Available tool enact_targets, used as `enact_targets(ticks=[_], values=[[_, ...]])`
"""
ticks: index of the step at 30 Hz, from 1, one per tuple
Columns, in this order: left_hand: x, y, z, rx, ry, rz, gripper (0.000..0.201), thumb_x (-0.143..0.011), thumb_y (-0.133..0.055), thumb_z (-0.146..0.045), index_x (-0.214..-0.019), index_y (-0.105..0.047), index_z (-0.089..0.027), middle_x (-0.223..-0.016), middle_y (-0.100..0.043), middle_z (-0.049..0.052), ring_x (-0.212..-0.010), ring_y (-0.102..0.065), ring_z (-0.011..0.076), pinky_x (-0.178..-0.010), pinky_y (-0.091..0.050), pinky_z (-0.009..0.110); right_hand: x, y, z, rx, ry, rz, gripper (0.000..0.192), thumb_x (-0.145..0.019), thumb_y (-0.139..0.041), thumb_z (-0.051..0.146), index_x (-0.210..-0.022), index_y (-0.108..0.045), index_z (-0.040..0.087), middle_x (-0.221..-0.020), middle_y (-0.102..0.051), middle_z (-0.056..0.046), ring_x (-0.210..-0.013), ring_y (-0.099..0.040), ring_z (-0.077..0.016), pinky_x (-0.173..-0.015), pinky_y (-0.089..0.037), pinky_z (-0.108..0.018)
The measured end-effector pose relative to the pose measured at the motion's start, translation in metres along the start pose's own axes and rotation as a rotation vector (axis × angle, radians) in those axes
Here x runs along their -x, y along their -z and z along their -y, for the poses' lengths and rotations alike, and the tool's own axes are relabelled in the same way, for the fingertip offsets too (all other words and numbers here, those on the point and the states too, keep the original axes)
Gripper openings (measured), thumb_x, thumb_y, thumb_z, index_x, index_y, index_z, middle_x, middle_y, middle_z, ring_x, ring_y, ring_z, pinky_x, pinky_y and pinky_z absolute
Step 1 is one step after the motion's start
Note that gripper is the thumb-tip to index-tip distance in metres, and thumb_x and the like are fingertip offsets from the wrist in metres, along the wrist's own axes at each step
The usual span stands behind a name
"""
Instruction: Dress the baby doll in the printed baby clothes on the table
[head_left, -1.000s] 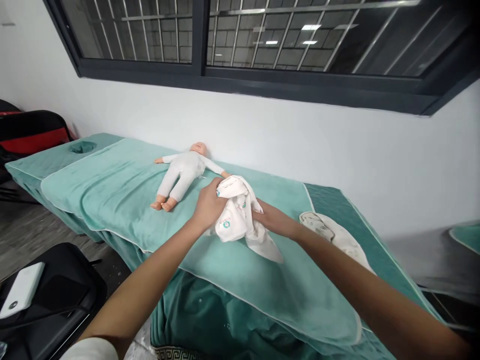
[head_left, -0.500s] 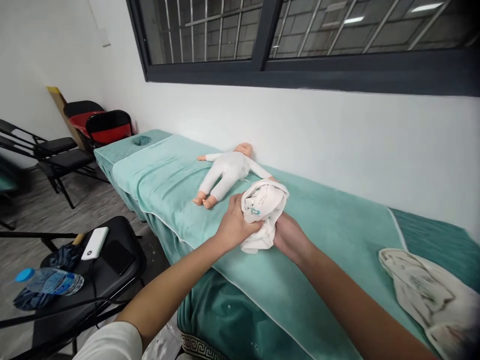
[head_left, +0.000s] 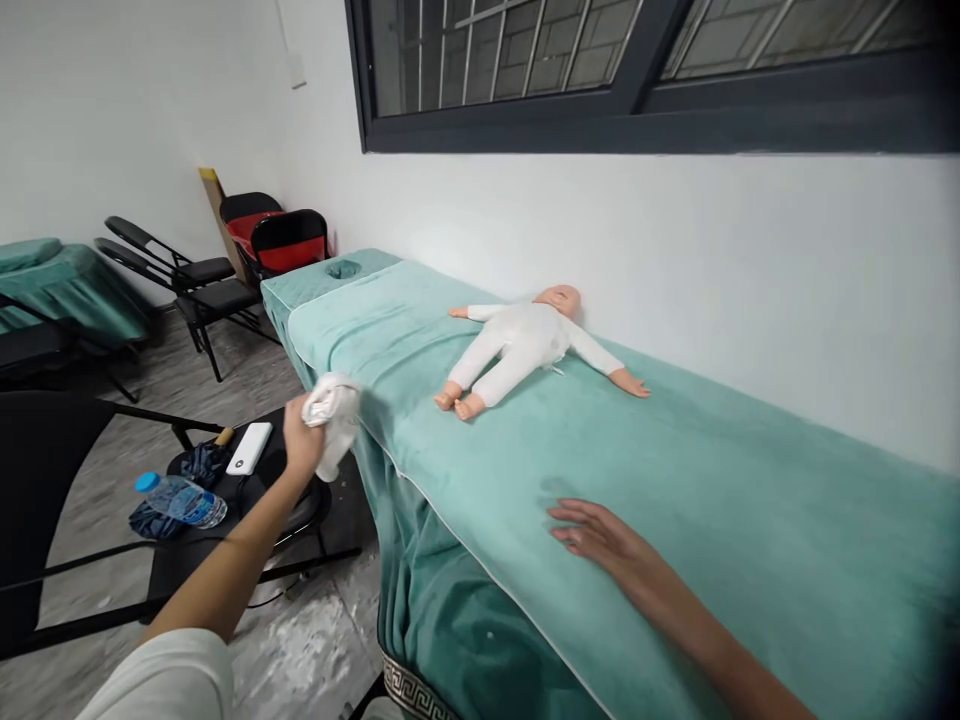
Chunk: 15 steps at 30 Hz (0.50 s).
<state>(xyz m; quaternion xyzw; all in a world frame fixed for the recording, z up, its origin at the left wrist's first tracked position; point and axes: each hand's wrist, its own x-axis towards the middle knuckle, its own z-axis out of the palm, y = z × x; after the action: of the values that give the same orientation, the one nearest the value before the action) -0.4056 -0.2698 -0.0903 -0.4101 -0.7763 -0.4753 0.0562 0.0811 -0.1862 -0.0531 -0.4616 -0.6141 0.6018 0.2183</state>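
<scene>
Head view: the left hand point(head_left: 302, 440) is gripping a crumpled white fabric cloth point(head_left: 336, 418), its fingers closing on one end; the cloth is hanging in the air by the near edge of the green-draped bed point(head_left: 720, 480), close to the black folding chair point(head_left: 172, 575); the right hand point(head_left: 600, 535), well apart, is hovering over the bed, fingers loosely open and apparently holding nothing; lifting is judged complete, release outstanding; whether the cloth is folded cannot be told; the peach-coloured doll in a white bodysuit point(head_left: 521, 340) is lying arms outspread on the bed, untouched.
</scene>
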Motion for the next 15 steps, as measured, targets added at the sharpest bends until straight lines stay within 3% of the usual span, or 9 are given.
enact_targets(ticks=[3,7,12,15], values=[[-0.007,0.034,0.06,-0.283,0.163,-0.099,0.039,-0.089,-0.05,-0.026,-0.127,-0.056,-0.017,-0.128,-0.059,0.009,-0.124,-0.049,0.0259,-0.111,-0.039,0.041,0.013,0.012,-0.015,-0.017,-0.052,-0.066,0.054,-0.075,-0.071,0.064,-0.113,-0.07,0.026,-0.128,-0.069,-0.011,-0.11,-0.07,-0.0311,-0.098,-0.058,-0.046],[0.002,0.058,0.115,-0.379,0.34,-0.139,0.047,-0.089,-0.051,-0.027,-0.134,-0.05,-0.017,-0.135,-0.052,0.012,-0.129,-0.047,0.029,-0.111,-0.039,0.044,0.022,0.022,-0.026,-0.043,-0.091,-0.132,0.053,-0.075,-0.072,0.063,-0.112,-0.072,0.026,-0.127,-0.07,-0.011,-0.111,-0.069,-0.0324,-0.098,-0.058,-0.045],[0.034,0.056,0.15,-0.464,0.653,-0.082,0.06,-0.087,-0.056,-0.038,-0.141,-0.041,-0.016,-0.135,-0.044,0.019,-0.106,-0.06,0.0318,-0.093,-0.049,0.048,0.021,0.019,-0.024,0.019,-0.087,-0.184,0.051,-0.073,-0.071,0.065,-0.106,-0.075,0.026,-0.121,-0.073,-0.01,-0.103,-0.072,-0.0318,-0.092,-0.062,-0.043],[0.051,0.05,0.158,-0.5,0.706,-0.02,0.063,-0.085,-0.057,-0.037,-0.143,-0.041,-0.018,-0.136,-0.042,0.02,-0.101,-0.061,0.031,-0.088,-0.05,0.047,0.021,0.016,-0.021,0.051,-0.087,-0.21,0.049,-0.072,-0.068,0.068,-0.101,-0.076,0.029,-0.114,-0.075,-0.009,-0.098,-0.073,-0.0312,-0.086,-0.063,-0.042]])
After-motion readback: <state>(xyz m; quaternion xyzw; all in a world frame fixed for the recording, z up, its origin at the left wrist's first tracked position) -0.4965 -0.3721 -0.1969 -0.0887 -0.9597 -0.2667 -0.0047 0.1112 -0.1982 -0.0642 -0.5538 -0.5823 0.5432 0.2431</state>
